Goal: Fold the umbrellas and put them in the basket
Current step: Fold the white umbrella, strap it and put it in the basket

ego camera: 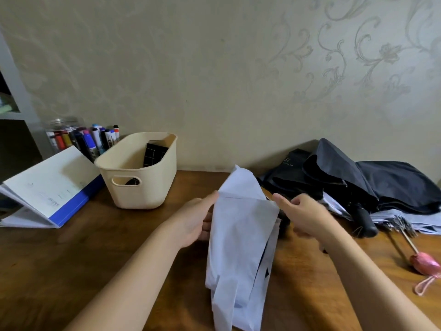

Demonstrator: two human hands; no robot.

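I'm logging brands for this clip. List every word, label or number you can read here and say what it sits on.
"UV" in pale letters on the black umbrella cloth by the wall; the first letter is faint.
A smaller line under it: too blurred to read.
Faint writing on the open binder page: too small to read.
Labels on the markers: unreadable.
Nothing on the basket or white umbrella.

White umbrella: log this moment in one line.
hands: left, right on white umbrella | fold: unfinished | basket: holds dark item

One basket, two hands, four umbrellas, one open binder, one jar of markers
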